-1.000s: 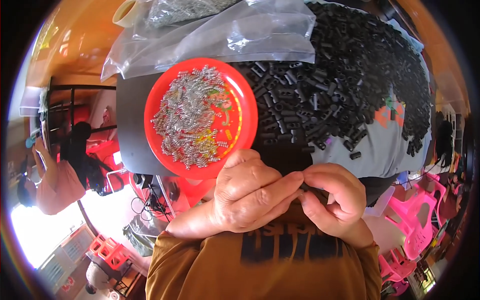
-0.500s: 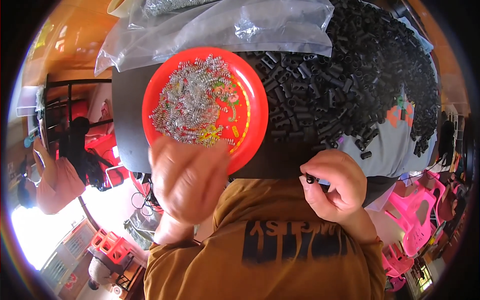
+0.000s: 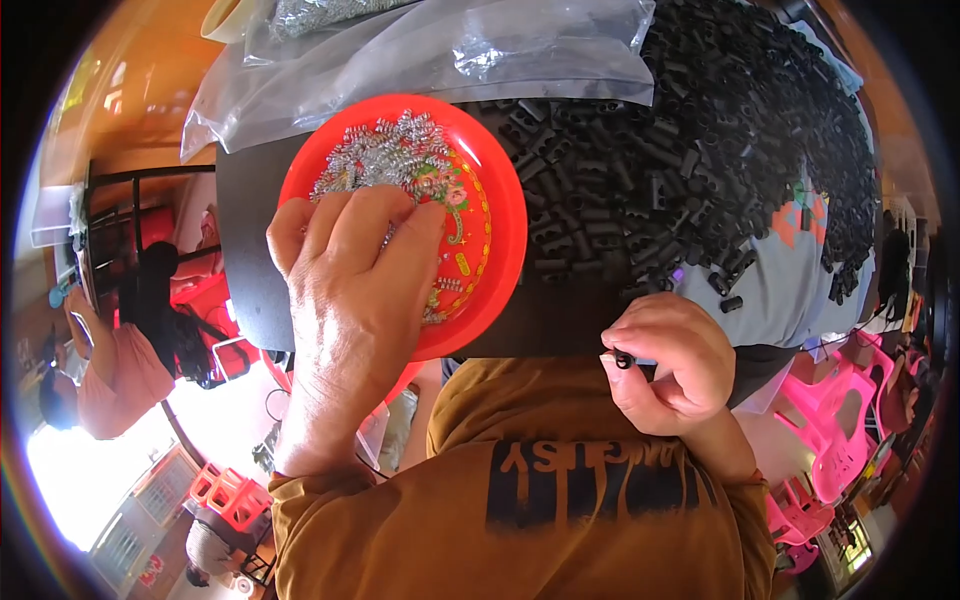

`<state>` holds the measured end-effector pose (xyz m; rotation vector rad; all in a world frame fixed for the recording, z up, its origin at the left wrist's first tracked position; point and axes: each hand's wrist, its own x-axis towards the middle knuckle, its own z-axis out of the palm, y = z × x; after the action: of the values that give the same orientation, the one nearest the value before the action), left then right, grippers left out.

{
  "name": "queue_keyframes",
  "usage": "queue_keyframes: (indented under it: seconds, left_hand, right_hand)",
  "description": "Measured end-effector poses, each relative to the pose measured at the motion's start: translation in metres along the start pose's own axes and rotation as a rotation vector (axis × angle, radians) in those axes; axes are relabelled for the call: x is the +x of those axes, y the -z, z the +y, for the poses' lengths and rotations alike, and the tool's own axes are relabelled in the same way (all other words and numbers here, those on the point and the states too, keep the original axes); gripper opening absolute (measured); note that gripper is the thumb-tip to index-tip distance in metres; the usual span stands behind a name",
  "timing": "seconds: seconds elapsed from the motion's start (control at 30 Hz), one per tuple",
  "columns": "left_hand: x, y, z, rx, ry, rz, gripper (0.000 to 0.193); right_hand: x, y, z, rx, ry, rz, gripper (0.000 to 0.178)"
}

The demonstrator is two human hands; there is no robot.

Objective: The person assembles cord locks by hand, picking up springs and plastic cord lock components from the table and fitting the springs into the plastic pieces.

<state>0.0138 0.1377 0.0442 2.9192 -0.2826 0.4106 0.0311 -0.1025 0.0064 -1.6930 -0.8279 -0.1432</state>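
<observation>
My left hand [image 3: 350, 265] is over the red plate [image 3: 505, 235], its fingers bent down into a heap of small metal coil springs [image 3: 385, 150]. A gap shows between thumb and forefinger, with some springs visible in it; the fingertips themselves are hidden. My right hand [image 3: 675, 365] is at the table's near edge, closed in a pinch between thumb and forefinger. It grips a small black plastic tube piece [image 3: 623, 359], with its round end facing out. Many similar black tube pieces [image 3: 690, 160] are piled to the right of the plate.
Clear plastic bags [image 3: 420, 60], one with more springs, lie behind the plate. A grey cloth [image 3: 770, 305] lies under part of the black pile on the right. Pink plastic chairs [image 3: 835, 430] stand beyond the table at right, red stools [image 3: 235, 500] at lower left.
My left hand has moved forward from the plate's near rim into the springs. My right hand stays almost in place with the black tube piece. The view has shifted slightly.
</observation>
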Motion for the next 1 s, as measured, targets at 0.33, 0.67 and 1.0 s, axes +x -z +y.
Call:
queue_keyframes:
  seconds: [0.33, 0.67, 1.0]
  left_hand:
    - [0.004, 0.001, 0.004, -0.074, 0.002, 0.081, 0.017]
    - [-0.005, 0.006, 0.046, -1.571, 0.276, 0.129, 0.014]
    - [-0.009, -0.01, 0.07, -1.673, 0.249, 0.003, 0.017]
  right_hand:
    - [0.0, 0.003, -0.002, 0.088, -0.032, 0.035, 0.028]
    - [0.035, -0.001, -0.027, 0.155, -0.125, -0.044, 0.023]
    - [0.02, 0.004, -0.031, 0.208, -0.239, 0.004, 0.021]
